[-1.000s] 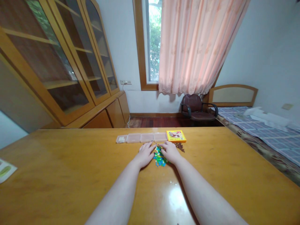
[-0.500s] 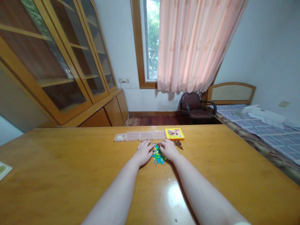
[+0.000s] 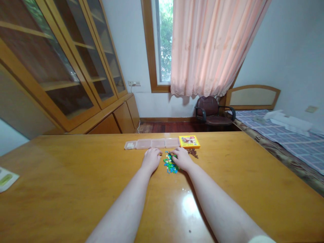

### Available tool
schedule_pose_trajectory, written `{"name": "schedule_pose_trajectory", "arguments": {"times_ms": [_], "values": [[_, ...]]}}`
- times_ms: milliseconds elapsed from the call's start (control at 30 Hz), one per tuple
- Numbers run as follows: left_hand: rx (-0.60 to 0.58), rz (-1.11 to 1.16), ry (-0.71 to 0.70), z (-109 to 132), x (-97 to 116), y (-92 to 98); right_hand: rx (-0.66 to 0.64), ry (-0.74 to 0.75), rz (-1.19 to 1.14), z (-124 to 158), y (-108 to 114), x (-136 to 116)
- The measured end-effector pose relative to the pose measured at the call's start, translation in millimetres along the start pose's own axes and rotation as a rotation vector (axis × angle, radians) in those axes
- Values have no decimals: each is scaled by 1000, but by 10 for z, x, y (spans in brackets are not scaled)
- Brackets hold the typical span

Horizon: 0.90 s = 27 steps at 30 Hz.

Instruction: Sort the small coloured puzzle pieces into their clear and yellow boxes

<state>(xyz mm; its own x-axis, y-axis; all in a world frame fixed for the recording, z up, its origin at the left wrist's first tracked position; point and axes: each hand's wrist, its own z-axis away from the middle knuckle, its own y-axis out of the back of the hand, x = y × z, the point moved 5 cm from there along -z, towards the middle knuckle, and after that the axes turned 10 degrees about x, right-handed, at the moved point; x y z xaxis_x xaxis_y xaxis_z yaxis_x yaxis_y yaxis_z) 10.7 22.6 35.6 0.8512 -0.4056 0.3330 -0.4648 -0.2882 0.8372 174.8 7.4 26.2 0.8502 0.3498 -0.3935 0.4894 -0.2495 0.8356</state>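
Note:
A small pile of blue, green, yellow and white building-block pieces lies on the wooden table. My right hand reaches over the pile's right side, fingers apart and touching pieces. Left of the pile, my left hand rests with curled fingers drawn together at the tips; a tiny dark speck shows there, too small to name. Behind my hands stands a row of clear plastic trays, the leftmost with pale pieces in it. Beside them lies a yellow printed box, with small brown pieces just in front.
A white and green item lies at the table's left edge. Beyond the table are a glass-door cabinet, a dark red armchair and, at right, a bed with a checked cover.
My left hand has moved left, away from the pile, and its fingers have curled in. My right hand stays over the pile. The view has shifted slightly.

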Motion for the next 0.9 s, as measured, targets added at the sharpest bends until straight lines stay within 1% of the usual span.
{"name": "schedule_pose_trajectory", "arguments": {"times_ms": [167, 400, 533, 600, 667, 767, 900], "values": [[-39, 44, 3, -7, -5, -49, -5, 2, 21, 1, 12, -14], [-115, 35, -90, 56, 73, -121, 37, -64, 88, -25, 66, 49], [-56, -7, -31, 34, -7, -97, 74, -112, 86, -31, 86, 98], [-29, -12, -8, 16, -40, -73, 80, -82, 57, -34, 82, 87], [-21, 14, -14, 7, -39, -59, 70, -17, 18, -32, 71, 46], [-40, 89, -71, 18, 17, -74, 39, 53, -7, -17, 50, -14], [-98, 152, -176, 53, 90, -135, 4, 13, 53, -3, 26, -11]]}}
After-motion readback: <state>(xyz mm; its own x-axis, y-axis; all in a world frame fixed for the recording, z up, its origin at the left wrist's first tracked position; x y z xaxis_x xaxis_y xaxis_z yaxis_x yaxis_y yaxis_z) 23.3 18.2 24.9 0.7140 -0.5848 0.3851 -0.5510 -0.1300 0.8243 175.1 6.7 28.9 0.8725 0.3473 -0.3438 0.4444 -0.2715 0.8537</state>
